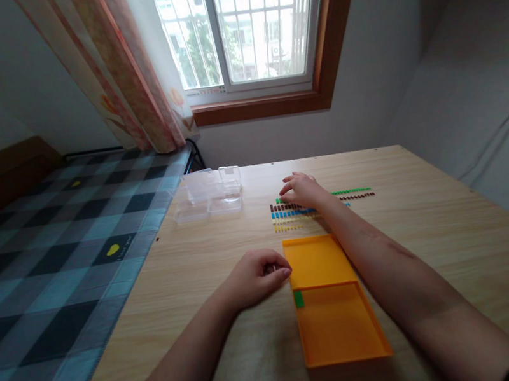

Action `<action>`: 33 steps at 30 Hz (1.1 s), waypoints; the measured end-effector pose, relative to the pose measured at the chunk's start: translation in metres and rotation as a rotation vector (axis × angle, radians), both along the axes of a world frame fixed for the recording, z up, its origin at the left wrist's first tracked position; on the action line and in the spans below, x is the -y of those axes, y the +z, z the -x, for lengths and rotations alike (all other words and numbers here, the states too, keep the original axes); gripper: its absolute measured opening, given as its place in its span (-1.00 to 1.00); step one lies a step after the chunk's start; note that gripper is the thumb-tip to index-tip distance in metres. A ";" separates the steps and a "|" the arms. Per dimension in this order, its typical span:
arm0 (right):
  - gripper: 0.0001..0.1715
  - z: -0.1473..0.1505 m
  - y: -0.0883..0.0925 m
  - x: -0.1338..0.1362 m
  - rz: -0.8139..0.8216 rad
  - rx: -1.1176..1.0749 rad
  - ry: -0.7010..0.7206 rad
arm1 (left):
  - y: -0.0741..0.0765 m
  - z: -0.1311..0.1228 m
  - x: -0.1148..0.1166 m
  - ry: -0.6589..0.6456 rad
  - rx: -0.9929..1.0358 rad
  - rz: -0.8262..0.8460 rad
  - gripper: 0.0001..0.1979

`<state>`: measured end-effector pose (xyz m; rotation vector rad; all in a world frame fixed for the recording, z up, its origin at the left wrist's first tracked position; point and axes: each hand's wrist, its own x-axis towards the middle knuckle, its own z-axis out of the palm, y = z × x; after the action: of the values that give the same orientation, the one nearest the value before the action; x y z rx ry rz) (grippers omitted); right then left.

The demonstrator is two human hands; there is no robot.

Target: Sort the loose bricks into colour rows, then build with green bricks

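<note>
My right hand (301,189) reaches over the far rows of small blocks. Its fingers point left and are somewhat apart, with the lowest fingertip beside the left end of the green block row (351,191). Whether that fingertip touches a block I cannot tell. My left hand (265,274) rests with curled fingers at the left edge of an opened orange-yellow plastic case (321,261); anything inside the fingers is hidden. A green block (299,299) lies in the upper left corner of the case's near half. Brown (279,208), blue (282,215) and yellow blocks (284,229) form rows beyond the case.
Clear plastic boxes (214,193) stand at the table's far left. The wooden table (433,220) reaches toward the window wall. A bed with a checked cover (29,265) is on the left, and a curtain (130,75) hangs by the window.
</note>
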<state>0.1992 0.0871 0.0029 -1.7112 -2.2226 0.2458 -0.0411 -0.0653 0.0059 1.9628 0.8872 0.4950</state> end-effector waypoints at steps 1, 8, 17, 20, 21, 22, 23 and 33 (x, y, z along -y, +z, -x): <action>-0.76 0.001 0.000 0.000 -0.001 -0.006 0.010 | 0.000 0.000 0.000 0.001 0.000 0.002 -0.79; -0.79 0.012 -0.003 0.003 -0.031 0.003 0.042 | 0.001 -0.001 0.000 0.009 -0.004 -0.009 -0.79; -0.80 0.018 -0.007 0.002 -0.085 0.037 0.084 | 0.001 0.000 0.000 0.010 0.003 -0.010 -0.79; -0.81 0.019 -0.005 0.003 -0.099 0.038 0.103 | 0.002 0.000 0.001 0.014 -0.001 -0.002 -0.79; -0.81 0.018 -0.002 0.003 -0.112 0.034 0.106 | 0.002 0.000 0.001 0.014 -0.002 -0.001 -0.79; -0.81 0.017 0.001 0.003 -0.133 0.028 0.107 | 0.003 -0.001 0.001 0.014 -0.002 -0.001 -0.79; -0.82 0.015 0.006 0.003 -0.162 0.017 0.106 | 0.003 -0.001 0.001 0.014 -0.003 -0.002 -0.79; -0.78 -0.005 0.133 0.072 -0.587 -0.271 0.220 | 0.000 -0.001 0.001 0.007 -0.013 -0.009 -0.79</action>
<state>0.2038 0.0149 0.1362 -1.0606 -2.0104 -0.1145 -0.0405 -0.0659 0.0061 1.9738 0.9014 0.4917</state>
